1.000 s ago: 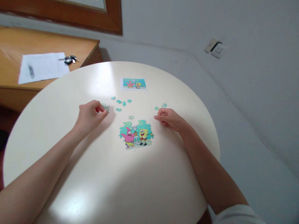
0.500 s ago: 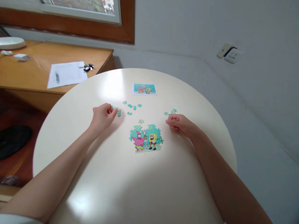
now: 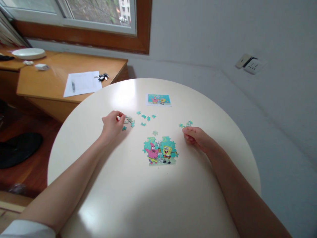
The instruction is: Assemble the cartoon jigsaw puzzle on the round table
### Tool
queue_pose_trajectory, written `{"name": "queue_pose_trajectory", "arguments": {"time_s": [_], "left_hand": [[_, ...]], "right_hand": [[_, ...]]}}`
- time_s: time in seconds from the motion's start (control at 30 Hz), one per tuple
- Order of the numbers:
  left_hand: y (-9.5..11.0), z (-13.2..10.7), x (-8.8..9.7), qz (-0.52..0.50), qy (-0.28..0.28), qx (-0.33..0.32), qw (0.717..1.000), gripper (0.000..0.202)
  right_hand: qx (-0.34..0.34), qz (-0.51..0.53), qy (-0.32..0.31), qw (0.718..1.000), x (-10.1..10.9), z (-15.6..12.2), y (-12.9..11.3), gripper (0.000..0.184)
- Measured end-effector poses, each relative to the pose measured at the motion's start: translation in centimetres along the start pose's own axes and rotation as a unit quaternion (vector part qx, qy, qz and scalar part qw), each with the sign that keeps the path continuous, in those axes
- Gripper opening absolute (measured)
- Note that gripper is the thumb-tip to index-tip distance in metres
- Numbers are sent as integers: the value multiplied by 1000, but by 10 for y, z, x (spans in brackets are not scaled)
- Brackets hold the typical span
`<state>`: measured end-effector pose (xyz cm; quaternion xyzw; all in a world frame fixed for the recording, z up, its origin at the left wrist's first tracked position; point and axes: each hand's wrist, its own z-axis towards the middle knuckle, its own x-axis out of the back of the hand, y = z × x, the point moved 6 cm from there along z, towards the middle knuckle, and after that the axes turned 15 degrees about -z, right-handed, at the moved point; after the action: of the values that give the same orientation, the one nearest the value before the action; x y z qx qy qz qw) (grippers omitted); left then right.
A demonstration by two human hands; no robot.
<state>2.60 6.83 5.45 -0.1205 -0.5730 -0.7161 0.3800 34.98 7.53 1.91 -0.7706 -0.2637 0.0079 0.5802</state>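
A partly joined jigsaw puzzle point(image 3: 160, 152) lies flat on the round white table, showing a pink starfish, a pale figure and a yellow sponge. My left hand point(image 3: 112, 125) is in a pinch at a cluster of loose puzzle pieces point(image 3: 130, 121), and a pale piece shows at its fingertips. My right hand point(image 3: 196, 137) is closed, fingers curled, to the right of the puzzle; whatever it may hold is hidden. Just beyond it lie several puzzle pieces point(image 3: 189, 123). A single pale green piece point(image 3: 155, 133) rests above the puzzle's top edge.
More loose pieces point(image 3: 148, 118) lie mid-table. Behind them is a picture card point(image 3: 158, 99) of the same scene. A wooden desk point(image 3: 44, 82) at the left bears paper point(image 3: 83, 82) and keys point(image 3: 102, 77). A wall stands on the right.
The view has shifted, so everything sits further right and slightly lower. My left hand has shifted slightly at the cluster, and more of its pieces show. My right hand stays closed beside the puzzle.
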Motion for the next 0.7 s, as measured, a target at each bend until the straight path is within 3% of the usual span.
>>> {"name": "queue_pose_trajectory", "arguments": {"time_s": [0.17, 0.27, 0.5, 0.7], "left_hand": [[26, -23, -30, 32, -120, -160, 979, 30], [36, -37, -45, 59, -179, -211, 959, 37], [39, -43, -52, 87, -223, -240, 941, 29], [42, -39, -47, 61, -238, -205, 947, 23]], "right_hand": [[-2, 8, -7, 1000, 0, 1, 2, 47], [1, 12, -17, 1000, -1, 1, 1, 47], [-10, 41, -14, 999, -1, -2, -1, 49], [-5, 48, -18, 999, 0, -1, 1, 46]]}}
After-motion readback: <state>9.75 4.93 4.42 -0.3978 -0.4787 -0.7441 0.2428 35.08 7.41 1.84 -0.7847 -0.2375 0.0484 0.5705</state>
